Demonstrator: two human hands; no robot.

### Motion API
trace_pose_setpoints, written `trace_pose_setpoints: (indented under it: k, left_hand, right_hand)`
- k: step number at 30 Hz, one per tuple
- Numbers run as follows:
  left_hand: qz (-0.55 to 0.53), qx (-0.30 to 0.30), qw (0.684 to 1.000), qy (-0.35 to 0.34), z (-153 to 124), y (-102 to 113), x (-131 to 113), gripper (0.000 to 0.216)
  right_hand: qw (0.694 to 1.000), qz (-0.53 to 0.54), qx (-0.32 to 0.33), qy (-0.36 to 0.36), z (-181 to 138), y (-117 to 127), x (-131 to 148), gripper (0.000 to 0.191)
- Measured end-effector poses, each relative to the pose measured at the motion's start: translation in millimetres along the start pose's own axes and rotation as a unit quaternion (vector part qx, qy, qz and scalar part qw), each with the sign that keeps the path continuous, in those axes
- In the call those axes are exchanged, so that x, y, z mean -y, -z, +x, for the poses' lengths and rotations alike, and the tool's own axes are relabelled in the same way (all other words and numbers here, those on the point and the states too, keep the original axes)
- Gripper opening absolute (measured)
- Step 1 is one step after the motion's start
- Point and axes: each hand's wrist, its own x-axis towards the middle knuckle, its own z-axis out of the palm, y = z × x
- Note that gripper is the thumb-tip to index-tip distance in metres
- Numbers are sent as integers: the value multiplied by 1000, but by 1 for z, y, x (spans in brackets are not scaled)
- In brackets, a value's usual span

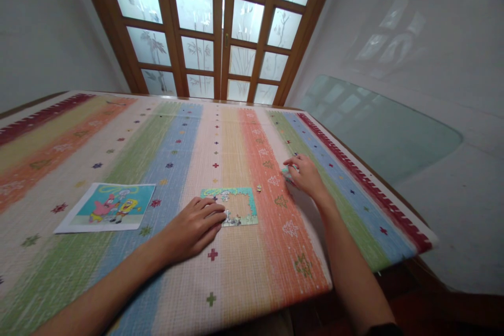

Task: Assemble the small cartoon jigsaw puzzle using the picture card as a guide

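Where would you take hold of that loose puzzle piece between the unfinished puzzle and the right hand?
Probably by two opposite edges, coming down from above and the right. The loose piece looks small and flat on the tablecloth, leaving little else to pinch. The unfinished puzzle sits close on its left, while the right hand is on its other side.

Counter (23, 108) covered by striped cloth (236, 273). Printed picture (114, 206) laid at left; unfinished puzzle (252, 207) placed to its right, loose piece (259, 188) set just beside puzzle's far right corner.
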Motion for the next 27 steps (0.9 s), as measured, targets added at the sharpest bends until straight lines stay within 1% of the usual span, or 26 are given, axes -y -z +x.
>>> trace_pose_setpoints:
  k: [3, 5, 7, 9, 12, 15, 18, 22, 27]
  left_hand:
    - [-4, 3, 1000, 8, 0, 0, 0, 25]
    - [-5, 4, 1000, 13, 0, 1, 0, 25]
    - [-6, 1, 1000, 12, 1, 1, 0, 25]
    - [-6, -3, 1000, 10, 0, 0, 0, 25]
    - [-1, -6, 1000, 19, -2, -2, 1, 27]
    - [10, 11, 999, 35, -6, -6, 3, 28]
    - [15, 27, 999, 44, -9, -8, 5, 27]
    - [18, 31, 998, 43, -8, -7, 5, 27]
    - [24, 34, 998, 42, -8, -6, 5, 27]
  right_hand:
    - [993, -93, 25, -69, -3, 13, -20, 33]
    - [985, -130, 44, -105, -5, 19, -33, 35]
    - [979, -139, 70, -134, -6, 23, -45, 36]
    - [976, -122, 100, -153, -7, 25, -55, 36]
    - [974, -93, 131, -159, -8, 24, -64, 32]
    - [974, -81, 146, -155, -9, 23, -67, 29]
    - [974, -81, 146, -153, -9, 25, -66, 27]
    - [979, -76, 130, -139, -9, 29, -62, 24]
    - [975, -69, 133, -163, -10, 27, -64, 22]
